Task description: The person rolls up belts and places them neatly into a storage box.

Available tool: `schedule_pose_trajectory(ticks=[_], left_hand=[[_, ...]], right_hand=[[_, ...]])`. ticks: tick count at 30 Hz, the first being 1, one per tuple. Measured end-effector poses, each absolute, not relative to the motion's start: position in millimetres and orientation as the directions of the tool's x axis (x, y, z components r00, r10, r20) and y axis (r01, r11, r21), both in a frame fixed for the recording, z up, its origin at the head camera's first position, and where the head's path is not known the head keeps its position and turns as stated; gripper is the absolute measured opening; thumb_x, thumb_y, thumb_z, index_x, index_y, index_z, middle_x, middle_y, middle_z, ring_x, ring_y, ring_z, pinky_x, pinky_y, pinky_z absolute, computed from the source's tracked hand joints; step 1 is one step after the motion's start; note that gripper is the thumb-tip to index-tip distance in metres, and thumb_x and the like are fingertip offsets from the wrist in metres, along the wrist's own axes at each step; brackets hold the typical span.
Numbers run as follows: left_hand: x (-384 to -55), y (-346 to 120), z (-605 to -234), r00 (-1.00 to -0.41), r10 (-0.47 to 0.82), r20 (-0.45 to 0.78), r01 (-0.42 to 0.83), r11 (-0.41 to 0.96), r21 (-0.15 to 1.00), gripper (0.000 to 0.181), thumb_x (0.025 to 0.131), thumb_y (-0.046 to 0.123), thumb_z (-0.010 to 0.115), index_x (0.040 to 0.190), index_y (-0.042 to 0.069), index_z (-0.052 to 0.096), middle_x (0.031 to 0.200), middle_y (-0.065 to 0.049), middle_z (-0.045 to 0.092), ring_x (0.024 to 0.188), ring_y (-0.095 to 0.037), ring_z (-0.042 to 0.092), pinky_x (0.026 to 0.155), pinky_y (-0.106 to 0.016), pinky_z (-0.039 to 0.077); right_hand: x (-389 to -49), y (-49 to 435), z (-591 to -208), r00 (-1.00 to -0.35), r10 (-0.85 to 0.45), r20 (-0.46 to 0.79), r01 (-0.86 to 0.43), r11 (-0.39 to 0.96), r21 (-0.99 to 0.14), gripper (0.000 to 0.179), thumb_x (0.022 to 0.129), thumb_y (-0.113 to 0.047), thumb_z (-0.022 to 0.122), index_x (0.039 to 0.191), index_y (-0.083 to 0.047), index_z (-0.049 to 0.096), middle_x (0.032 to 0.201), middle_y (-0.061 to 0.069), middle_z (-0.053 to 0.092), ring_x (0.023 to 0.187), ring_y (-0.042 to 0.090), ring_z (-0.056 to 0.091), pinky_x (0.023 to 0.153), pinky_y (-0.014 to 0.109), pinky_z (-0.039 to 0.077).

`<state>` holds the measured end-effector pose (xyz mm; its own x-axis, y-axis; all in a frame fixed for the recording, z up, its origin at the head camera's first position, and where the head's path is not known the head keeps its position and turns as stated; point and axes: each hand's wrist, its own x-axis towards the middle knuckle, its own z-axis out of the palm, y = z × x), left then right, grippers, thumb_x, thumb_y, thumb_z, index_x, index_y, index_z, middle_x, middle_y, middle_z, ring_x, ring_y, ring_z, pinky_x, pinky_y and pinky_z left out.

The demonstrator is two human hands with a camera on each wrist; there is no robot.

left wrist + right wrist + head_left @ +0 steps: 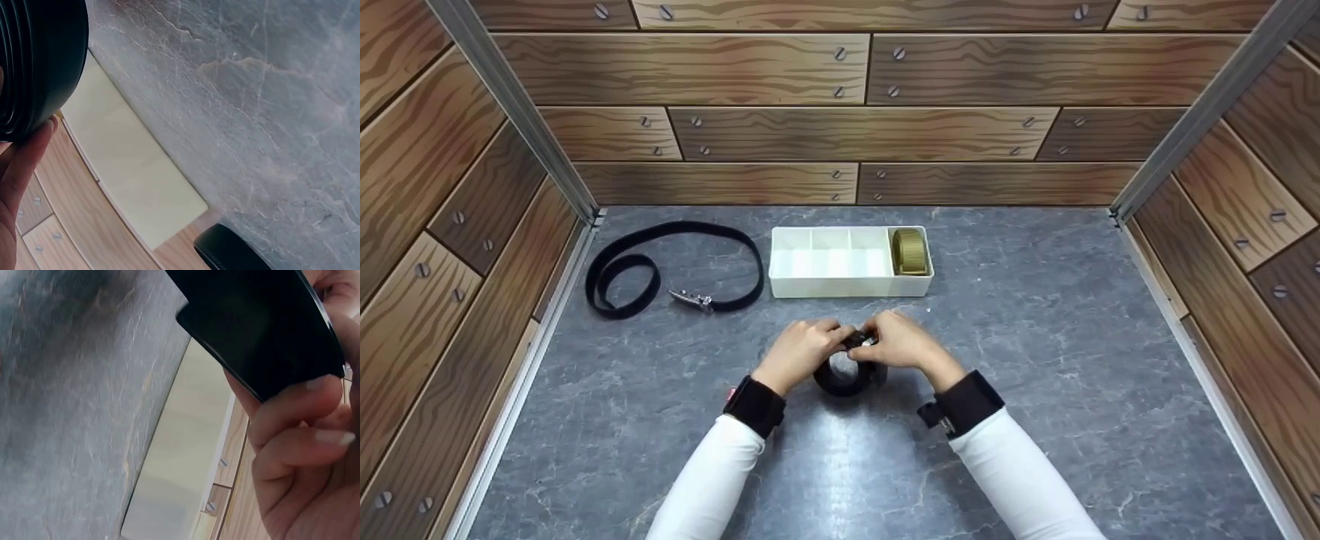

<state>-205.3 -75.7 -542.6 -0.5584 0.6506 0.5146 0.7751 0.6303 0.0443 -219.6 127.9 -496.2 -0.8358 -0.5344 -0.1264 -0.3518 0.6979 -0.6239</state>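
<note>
Dressed in white sleeves (709, 480), long and plain, lightly creased toward the ends. Banded on the left in a broad black strap (754, 407), marked at its outer edge by a small red patch (731, 394). Banded on the right in a matching black wristband (971, 403), fitted on its inner side with a small dark block (931, 415). Bare at left hand (802, 349) and right hand (906, 343).

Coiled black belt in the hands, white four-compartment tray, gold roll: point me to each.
Coiled black belt (61, 62): left wrist view, outermost layer.
White four-compartment tray (851, 288): head view, front wall.
Gold roll (911, 251): head view, outer surface.
</note>
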Motion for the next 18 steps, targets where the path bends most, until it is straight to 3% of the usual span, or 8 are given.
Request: schedule_pose_trajectory(ticks=[3,8,12,18], left_hand=[[-206,-77,-542,-0.56,0.641,0.525,0.777,0.626,0.065,0.025,0.091,0.024,0.068,0.111,0.011,0.072,0.092,-0.003,0.067,0.073,-0.017,0.067,0.062,-0.031,0.055],[-208,-80,-540,-0.579,0.627,0.521,0.771,0.629,0.099,0.025,0.091,0.023,0.068,0.113,0.01,0.071,0.096,-0.004,0.07,0.078,-0.019,0.068,0.066,-0.032,0.056],[-211,-82,-539,-0.624,0.588,0.514,0.749,0.639,0.178,0.025,0.091,0.023,0.068,0.11,0.007,0.071,0.098,-0.006,0.071,0.083,-0.021,0.069,0.07,-0.033,0.056],[-214,-88,-539,-0.727,0.488,0.483,0.677,0.627,0.384,0.022,0.089,0.019,0.072,0.103,0.002,0.072,0.096,-0.01,0.071,0.085,-0.023,0.069,0.074,-0.032,0.056]], right_hand=[[-216,125,-495,-0.862,-0.491,-0.127,-0.323,0.724,-0.609,0.022,0.078,-0.03,0.08,0.084,-0.011,0.072,0.063,-0.007,0.056,0.053,0.01,0.046,0.049,0.028,0.037],[-211,121,-497,-0.889,-0.454,-0.063,-0.329,0.726,-0.603,0.032,0.079,-0.03,0.079,0.104,-0.009,0.074,0.082,0.0,0.069,0.066,0.013,0.058,0.06,0.033,0.048],[-208,120,-500,-0.909,-0.416,0.012,-0.332,0.707,-0.625,0.046,0.079,-0.031,0.079,0.12,-0.012,0.068,0.085,0.004,0.07,0.066,0.013,0.06,0.059,0.035,0.048],[-206,122,-504,-0.921,-0.381,0.086,-0.34,0.671,-0.659,0.042,0.079,-0.026,0.081,0.119,-0.019,0.07,0.089,0.004,0.071,0.058,0.01,0.057,0.055,0.032,0.046]])
